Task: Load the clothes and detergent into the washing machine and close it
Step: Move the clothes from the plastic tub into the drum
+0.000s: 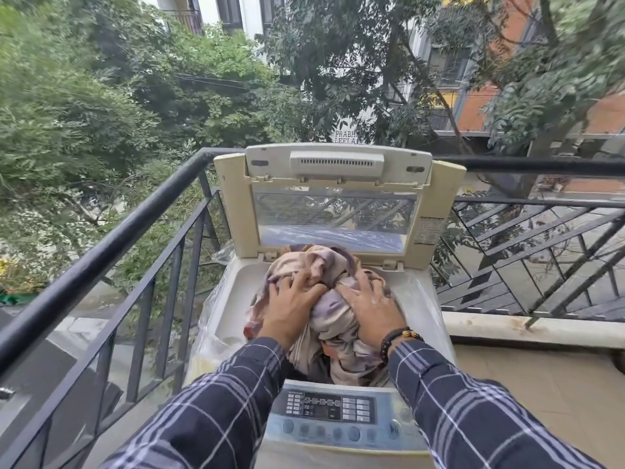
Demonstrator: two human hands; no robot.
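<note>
Head view: beside a balcony railing (101,260), left hand (290,304) and right hand (373,308), fingers spread, press clothes (333,321) into the washing machine (230,309).

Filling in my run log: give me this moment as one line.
stage: loading | left hand: presses clothes | right hand: presses clothes | clothes: heaped above washing machine opening | lid: up

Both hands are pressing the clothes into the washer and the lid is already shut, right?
No: the lid stands open, upright behind the tub, as the head view shows. The left hand and right hand do press the clothes into the washer.
</note>
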